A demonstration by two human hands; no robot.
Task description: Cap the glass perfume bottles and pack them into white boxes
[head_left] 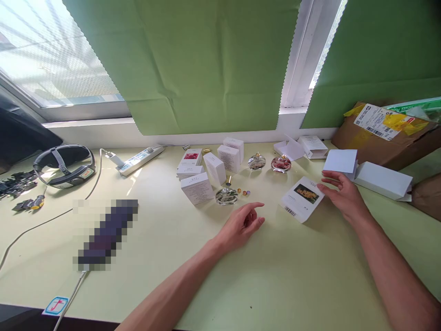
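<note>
My right hand point(344, 195) is at the upper right edge of a white printed card box point(303, 200) with a dark floral picture. Its thumb tip touches that edge, and the fingers are stretched out and apart. Left of this box, my left hand point(241, 224) hovers low over the table, holding nothing, index finger and thumb apart. Just beyond it are an oval clear glass bottle point(226, 196), a gold cap point(228, 180) and several small coloured beads point(244, 192). Farther back stand a clear bottle point(257, 162) and a pinkish-red bottle point(281, 164), both with gold necks.
Several small white boxes point(197, 188) stand behind the left hand. Open white cartons point(382, 180) and a brown cardboard box point(375, 138) occupy the right. On the left are a power strip point(143, 160), a black headset point(65, 168), a cable and a blurred-out dark device point(106, 234).
</note>
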